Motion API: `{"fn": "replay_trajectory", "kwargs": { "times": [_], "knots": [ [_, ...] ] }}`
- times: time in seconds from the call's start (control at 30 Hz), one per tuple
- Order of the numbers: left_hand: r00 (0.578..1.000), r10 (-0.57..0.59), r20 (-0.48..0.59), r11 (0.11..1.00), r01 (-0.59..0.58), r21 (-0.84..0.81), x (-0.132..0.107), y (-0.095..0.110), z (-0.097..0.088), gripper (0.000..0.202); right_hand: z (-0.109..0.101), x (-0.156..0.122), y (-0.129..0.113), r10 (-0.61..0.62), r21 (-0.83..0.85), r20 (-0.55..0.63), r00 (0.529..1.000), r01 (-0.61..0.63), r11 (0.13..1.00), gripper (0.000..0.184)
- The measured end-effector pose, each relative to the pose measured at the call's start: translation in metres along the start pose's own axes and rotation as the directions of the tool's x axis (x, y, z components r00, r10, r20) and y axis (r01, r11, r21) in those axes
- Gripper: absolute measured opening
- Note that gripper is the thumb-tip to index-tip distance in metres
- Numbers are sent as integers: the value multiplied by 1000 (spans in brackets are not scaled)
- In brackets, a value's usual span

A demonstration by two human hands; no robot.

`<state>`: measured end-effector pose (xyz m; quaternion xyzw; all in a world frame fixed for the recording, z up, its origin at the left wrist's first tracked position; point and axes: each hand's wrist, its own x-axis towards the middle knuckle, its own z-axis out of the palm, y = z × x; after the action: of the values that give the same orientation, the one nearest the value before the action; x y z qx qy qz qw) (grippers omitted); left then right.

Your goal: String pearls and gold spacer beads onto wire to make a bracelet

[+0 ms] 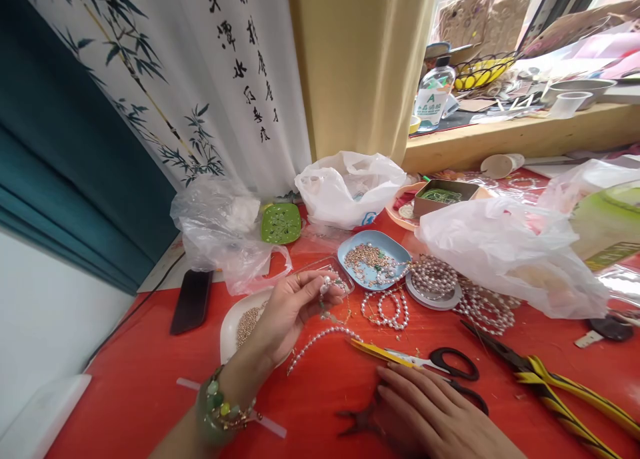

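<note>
My left hand [287,312] is raised a little above the red table [150,379], its fingers pinched on one end of a pearl bead strand [320,335] that trails down onto the cloth. A green bead bracelet is on that wrist. My right hand [430,412] lies flat on the table with fingers stretched out, resting over small dark pliers [357,422] and touching the black-handled scissors [450,369]. A yellow strip [377,352] lies just beyond the fingertips.
A blue dish [395,249] with gold findings, a white dish [227,329] of small beads, pearl strands [435,279], plastic bags [510,252], a green dish [281,223], a black phone [191,301] and yellow-handled pliers [565,392] crowd the table. A cluttered wooden sill [520,135] runs behind.
</note>
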<state>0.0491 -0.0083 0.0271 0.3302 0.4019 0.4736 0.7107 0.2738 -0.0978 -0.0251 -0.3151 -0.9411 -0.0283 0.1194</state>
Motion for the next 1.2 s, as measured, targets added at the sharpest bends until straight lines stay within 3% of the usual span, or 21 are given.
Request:
{"fn": "replay_trajectory", "kwargs": {
  "times": [0.2, 0.27, 0.37, 0.47, 0.53, 0.6, 0.67, 0.7, 0.77, 0.83, 0.9, 0.93, 1.0, 1.13, 1.2],
  "knots": [
    [998, -23, 58, 999, 25, -47, -1, 2, 1, 14, 6, 0, 1, -4, -117, 30, 1000, 8, 993, 58],
    [998, -29, 54, 998, 31, -48, -2, 3, 2, 14, 5, 1, -1, -4, -106, 33, 999, 7, 994, 55],
    [999, -32, 8, 999, 32, -40, -2, 3, 3, 14, 2, -2, -4, 83, -11, 10, 997, -83, 997, 43],
    [999, -3, -54, 1000, 2, -20, -1, 1, 2, 16, -3, -7, -4, 288, 246, -8, 958, -277, 929, 42],
    [997, 27, -75, 1000, -26, 11, 1, 1, 2, 17, -9, -10, 0, 453, 486, 81, 888, -432, 760, 41],
    [996, 41, -78, 998, -38, 48, 1, 0, 2, 17, -16, -10, 5, 568, 658, 279, 774, -585, 474, 44],
    [996, 41, -84, 997, -34, 75, 1, 1, 3, 18, -22, -7, 10, 587, 710, 483, 649, -683, 172, 53],
    [995, 45, -88, 995, -37, 93, 0, 1, 3, 18, -25, -3, 12, 569, 719, 552, 609, -694, 46, 58],
    [994, 76, -85, 986, -61, 158, -1, 1, 4, 16, -31, 5, 15, 504, 765, 603, 618, -628, -144, 61],
    [989, 133, -66, 959, -112, 259, -1, 1, 5, 13, -35, 14, 15, 419, 822, 568, 708, -516, -242, 59],
    [979, 202, -34, 920, -178, 350, -2, 1, 5, 11, -39, 20, 15, 391, 837, 546, 741, -491, -239, 55],
    [971, 238, -16, 899, -214, 383, -2, 1, 5, 10, -40, 22, 15, 400, 833, 551, 732, -513, -209, 54],
    [954, 300, 1, 860, -271, 432, -3, 2, 6, 8, -41, 23, 14, 422, 834, 531, 735, -541, -107, 53],
    [944, 328, -25, 828, -274, 490, -5, 2, 7, 7, -41, 24, 13, 390, 867, 444, 807, -497, 42, 54],
    [943, 331, -33, 819, -270, 506, -6, 2, 7, 7, -43, 26, 13, 399, 844, 443, 803, -524, 117, 54]
  ]
}}
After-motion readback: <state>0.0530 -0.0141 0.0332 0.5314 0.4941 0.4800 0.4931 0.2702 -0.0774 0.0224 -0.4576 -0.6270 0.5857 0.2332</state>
